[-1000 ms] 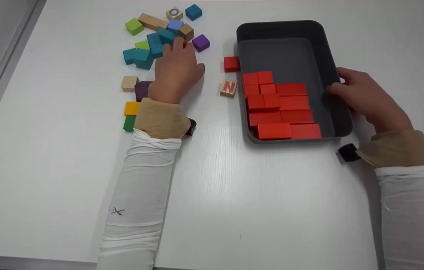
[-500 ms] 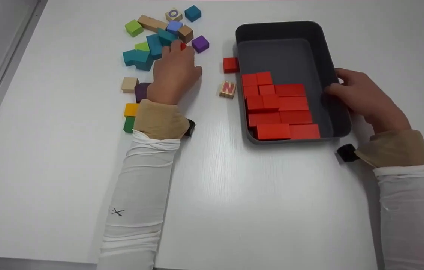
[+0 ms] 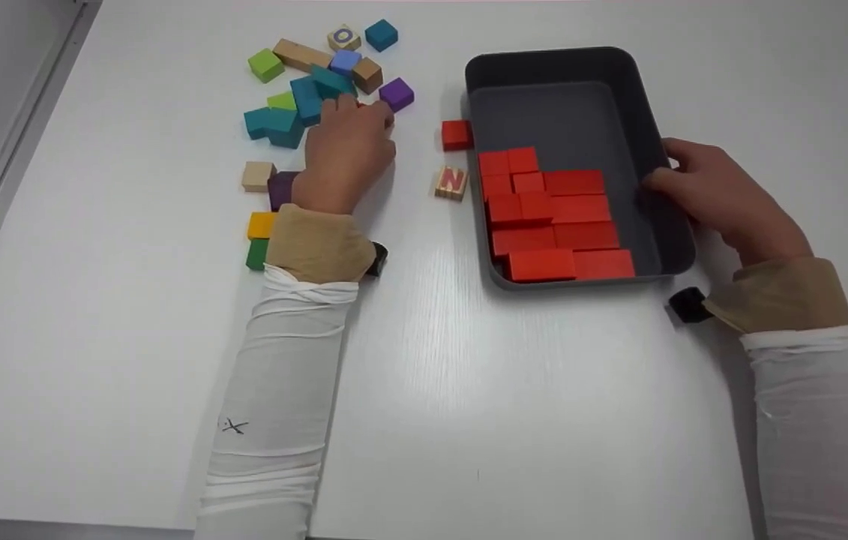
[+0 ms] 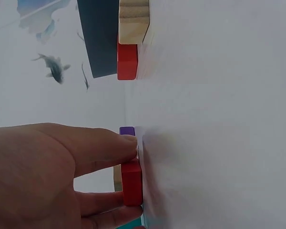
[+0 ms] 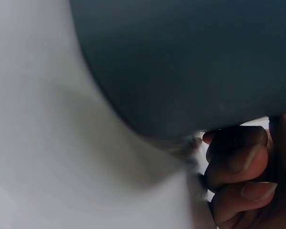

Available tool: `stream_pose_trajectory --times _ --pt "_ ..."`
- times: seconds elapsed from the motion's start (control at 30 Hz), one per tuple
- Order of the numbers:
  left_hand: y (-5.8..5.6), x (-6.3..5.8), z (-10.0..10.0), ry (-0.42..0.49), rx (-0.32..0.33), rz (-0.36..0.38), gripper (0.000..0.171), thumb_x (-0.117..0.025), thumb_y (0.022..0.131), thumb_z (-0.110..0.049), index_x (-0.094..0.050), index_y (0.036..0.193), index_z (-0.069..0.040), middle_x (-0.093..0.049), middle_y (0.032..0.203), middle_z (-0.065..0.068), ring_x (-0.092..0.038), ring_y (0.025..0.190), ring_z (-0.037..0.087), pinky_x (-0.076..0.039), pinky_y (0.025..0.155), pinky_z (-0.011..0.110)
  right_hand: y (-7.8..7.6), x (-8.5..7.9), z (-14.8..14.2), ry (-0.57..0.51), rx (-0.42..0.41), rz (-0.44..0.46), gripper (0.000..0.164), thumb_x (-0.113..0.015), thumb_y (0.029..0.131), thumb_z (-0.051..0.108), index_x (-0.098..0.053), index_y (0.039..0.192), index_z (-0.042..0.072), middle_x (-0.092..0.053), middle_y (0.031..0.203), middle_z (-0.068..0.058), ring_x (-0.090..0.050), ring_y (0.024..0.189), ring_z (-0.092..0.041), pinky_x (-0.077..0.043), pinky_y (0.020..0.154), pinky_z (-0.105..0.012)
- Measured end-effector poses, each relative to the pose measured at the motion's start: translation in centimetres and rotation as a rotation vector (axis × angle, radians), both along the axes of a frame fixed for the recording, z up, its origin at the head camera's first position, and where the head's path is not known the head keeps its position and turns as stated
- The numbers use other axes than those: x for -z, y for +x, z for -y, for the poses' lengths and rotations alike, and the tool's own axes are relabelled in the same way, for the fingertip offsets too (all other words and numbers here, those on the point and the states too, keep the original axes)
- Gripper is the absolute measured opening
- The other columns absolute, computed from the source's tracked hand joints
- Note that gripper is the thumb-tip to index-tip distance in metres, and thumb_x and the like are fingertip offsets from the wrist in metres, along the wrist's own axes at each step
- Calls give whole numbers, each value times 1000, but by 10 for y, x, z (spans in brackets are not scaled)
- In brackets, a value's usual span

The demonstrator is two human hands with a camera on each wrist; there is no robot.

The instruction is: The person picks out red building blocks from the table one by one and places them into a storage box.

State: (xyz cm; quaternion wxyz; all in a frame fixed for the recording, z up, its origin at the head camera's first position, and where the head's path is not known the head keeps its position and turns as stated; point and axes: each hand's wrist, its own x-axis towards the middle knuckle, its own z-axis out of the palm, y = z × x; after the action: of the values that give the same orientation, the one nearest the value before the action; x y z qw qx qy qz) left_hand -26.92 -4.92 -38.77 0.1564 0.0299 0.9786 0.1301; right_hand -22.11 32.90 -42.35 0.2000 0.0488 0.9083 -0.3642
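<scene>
At the near edge of a cluster of coloured blocks, my left hand pinches a red block. The left wrist view shows its thumb at one end of the block and fingers at the other, low against the table. From the head view, that block is mostly hidden by the fingers. My right hand grips the right wall of a dark grey tray, thumb over the rim and the other fingers outside. Red blocks fill the near left part of the tray in rows.
A red block sits against the tray's left wall, with a wooden N block just nearer. Teal blocks, a purple cube and a wooden plank surround the left hand. Yellow and green blocks lie by the left cuff.
The left thumb has drawn in toward the fingers, taking hold of the red block, and the hand has shifted slightly nearer. The right hand stays on the tray.
</scene>
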Motion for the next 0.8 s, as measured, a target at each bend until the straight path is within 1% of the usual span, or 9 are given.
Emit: stream_pose_trajectory --times 0.07,0.13,0.27,0.33,0.43,0.57,0.63,0.7,0.8 --pt "0 -1 0 11 -9 0 42 -53 109 -24 -54 149 -15 -48 149 17 -41 138 32 -46 113 44 0 0 0 -1 4 0 53 -42 103 37 -46 152 15 -60 123 -6 -59 89 -11 -49 72 -24" --pt "-2 -2 0 21 -22 0 38 -53 109 -23 -56 145 -15 -50 145 16 -42 135 31 -47 110 42 -1 -1 0 -5 4 1 54 -42 103 37 -46 153 16 -59 124 -7 -59 91 -12 -49 72 -23" --pt "-2 -2 -2 26 -41 -8 34 -54 108 -22 -56 141 -16 -54 139 15 -46 129 30 -49 105 41 -1 0 0 -8 3 8 54 -43 103 36 -45 154 16 -59 125 -6 -59 90 -10 -50 73 -23" --pt "-1 -3 -5 21 -41 -29 34 -55 108 -21 -55 142 -15 -56 138 14 -48 127 30 -50 104 41 -1 1 -1 -11 1 3 54 -43 103 35 -46 153 16 -60 125 -7 -60 88 -9 -50 72 -23" --pt "1 -6 -11 24 -41 -80 42 -60 106 -21 -50 146 -15 -57 142 14 -52 127 30 -52 105 41 -1 1 -2 -15 3 3 55 -43 103 35 -44 155 15 -61 124 -6 -61 86 -8 -51 71 -22" --pt "6 -13 -21 70 -40 -130 49 -63 104 -20 -44 150 -17 -55 149 10 -55 132 26 -51 109 37 0 1 -2 -16 3 13 57 -42 103 35 -42 156 14 -60 127 -9 -61 87 -9 -51 71 -22" --pt "10 -17 -28 97 -30 -152 50 -63 104 -20 -43 150 -20 -54 151 7 -55 134 23 -50 111 34 0 1 -1 -12 1 15 56 -42 103 34 -43 155 14 -59 127 -9 -61 88 -9 -51 72 -22" --pt "13 -20 -35 114 -3 -187 48 -62 105 -20 -45 150 -21 -54 151 5 -56 135 20 -50 111 32 0 2 -1 -16 -1 13 55 -43 103 34 -44 154 15 -60 125 -7 -60 88 -9 -50 72 -22" --pt "19 -22 -50 132 73 -230 47 -60 106 -22 -47 150 -23 -54 151 3 -55 135 18 -49 112 29 0 3 -1 -16 1 -2 52 -44 103 34 -47 151 16 -62 114 1 -60 87 -10 -50 71 -24"
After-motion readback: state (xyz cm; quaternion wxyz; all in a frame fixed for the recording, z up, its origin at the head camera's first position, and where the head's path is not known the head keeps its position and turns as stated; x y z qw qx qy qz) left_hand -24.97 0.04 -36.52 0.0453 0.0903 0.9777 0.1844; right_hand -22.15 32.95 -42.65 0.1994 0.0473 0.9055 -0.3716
